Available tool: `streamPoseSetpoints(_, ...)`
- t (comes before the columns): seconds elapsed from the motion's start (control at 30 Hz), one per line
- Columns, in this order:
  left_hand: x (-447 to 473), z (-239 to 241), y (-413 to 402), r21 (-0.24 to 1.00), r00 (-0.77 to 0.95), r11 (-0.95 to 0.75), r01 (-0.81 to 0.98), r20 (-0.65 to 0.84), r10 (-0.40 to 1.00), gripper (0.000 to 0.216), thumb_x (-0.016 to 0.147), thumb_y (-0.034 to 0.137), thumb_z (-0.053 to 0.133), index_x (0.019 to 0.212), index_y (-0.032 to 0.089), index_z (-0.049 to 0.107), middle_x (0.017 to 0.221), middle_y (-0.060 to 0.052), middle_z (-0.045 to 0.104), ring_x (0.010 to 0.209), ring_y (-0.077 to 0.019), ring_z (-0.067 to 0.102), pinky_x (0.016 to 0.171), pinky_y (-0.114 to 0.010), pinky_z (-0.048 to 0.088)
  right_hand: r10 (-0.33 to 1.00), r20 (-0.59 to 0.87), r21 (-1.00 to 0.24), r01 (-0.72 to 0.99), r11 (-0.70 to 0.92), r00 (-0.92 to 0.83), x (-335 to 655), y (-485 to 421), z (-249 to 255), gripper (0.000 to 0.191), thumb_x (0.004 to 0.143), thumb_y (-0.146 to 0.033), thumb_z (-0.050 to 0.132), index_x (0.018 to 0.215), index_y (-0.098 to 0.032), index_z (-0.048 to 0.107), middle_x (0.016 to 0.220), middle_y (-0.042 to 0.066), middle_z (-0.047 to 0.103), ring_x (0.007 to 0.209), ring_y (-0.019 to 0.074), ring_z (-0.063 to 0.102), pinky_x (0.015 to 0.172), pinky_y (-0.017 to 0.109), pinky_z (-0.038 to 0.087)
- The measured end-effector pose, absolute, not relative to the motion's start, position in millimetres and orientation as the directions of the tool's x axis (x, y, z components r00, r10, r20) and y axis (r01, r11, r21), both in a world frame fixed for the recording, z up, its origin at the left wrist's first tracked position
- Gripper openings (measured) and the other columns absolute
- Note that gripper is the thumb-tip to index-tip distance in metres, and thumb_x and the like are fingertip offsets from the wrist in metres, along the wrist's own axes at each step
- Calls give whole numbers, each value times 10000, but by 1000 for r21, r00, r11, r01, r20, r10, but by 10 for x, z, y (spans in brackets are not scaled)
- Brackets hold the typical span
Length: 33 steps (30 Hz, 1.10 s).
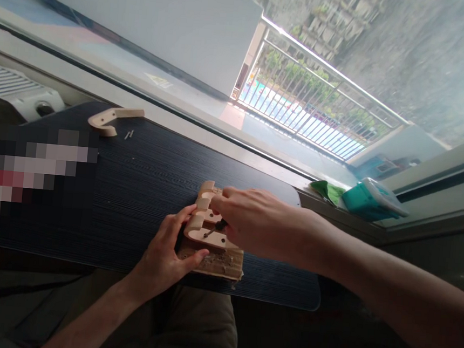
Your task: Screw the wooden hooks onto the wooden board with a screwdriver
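Observation:
A wooden board with several wooden hooks lies at the near edge of a dark tabletop. My left hand grips the board's left and front edge, thumb and fingers closed round it. My right hand reaches in from the right, fingers closed round a small dark tool whose tip rests on the nearest hook. Part of the board is hidden under my right hand.
A loose wooden hook and small screws lie at the table's far left. A teal box and green cloth sit on the window sill at right. A white appliance stands at far left. My lap is below the table.

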State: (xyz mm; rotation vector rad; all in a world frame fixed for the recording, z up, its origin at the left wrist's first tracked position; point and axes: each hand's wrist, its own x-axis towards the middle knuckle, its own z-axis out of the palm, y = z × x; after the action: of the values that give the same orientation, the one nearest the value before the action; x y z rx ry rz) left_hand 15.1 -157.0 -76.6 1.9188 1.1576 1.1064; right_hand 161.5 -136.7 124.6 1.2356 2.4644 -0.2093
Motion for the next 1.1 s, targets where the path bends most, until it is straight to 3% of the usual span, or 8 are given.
streamPoseSetpoints(0.2,151,-750,-1563,822,259,-426,377,349,901,708,751,319,661,1350,290,284,1264,-65,466,1152,-228,495,983,-388,441,639,-453,-26,726,688,-622,1497,-1370,1245,171,867,-50,464,869,-116,621,844,86,643,755,141,577,681,247,409)
streamPoseSetpoints(0.43,159,-781,-1563,824,259,-419,381,340,904,730,743,315,671,1357,287,278,1259,-64,462,1142,-227,492,990,-391,431,730,-444,96,782,616,-520,1561,-1305,1068,174,865,-147,482,763,-128,622,763,82,655,688,165,610,566,241,381)
streamPoseSetpoints(0.63,156,-790,-1570,837,247,-400,374,326,913,750,734,318,682,1364,296,276,1189,-50,482,1078,-215,517,968,-400,441,779,-373,130,803,581,-504,1616,-1336,1120,166,874,-238,464,940,-141,582,861,80,652,696,179,616,560,264,385)
streamPoseSetpoints(0.73,152,-785,-1570,844,248,-395,362,322,914,760,731,318,685,1368,297,271,1224,-54,472,1094,-213,512,977,-396,435,777,-347,100,802,588,-526,1613,-1379,1223,197,835,-188,506,1016,-137,563,904,77,640,716,172,608,572,264,382)
streamPoseSetpoints(0.9,153,-771,-1569,836,249,-413,361,341,907,732,742,321,673,1360,293,281,1266,-62,459,1161,-221,480,997,-382,425,708,-456,56,777,627,-538,1548,-1405,1334,142,838,-51,495,856,-118,619,845,76,640,745,152,595,596,250,373)
streamPoseSetpoints(1.1,154,-787,-1565,818,247,-422,390,348,904,731,737,327,676,1355,285,288,1244,-59,470,1134,-219,495,980,-371,438,672,-501,45,759,650,-546,1440,-1344,1269,185,856,-13,464,825,-97,626,846,77,647,733,143,579,574,258,342)
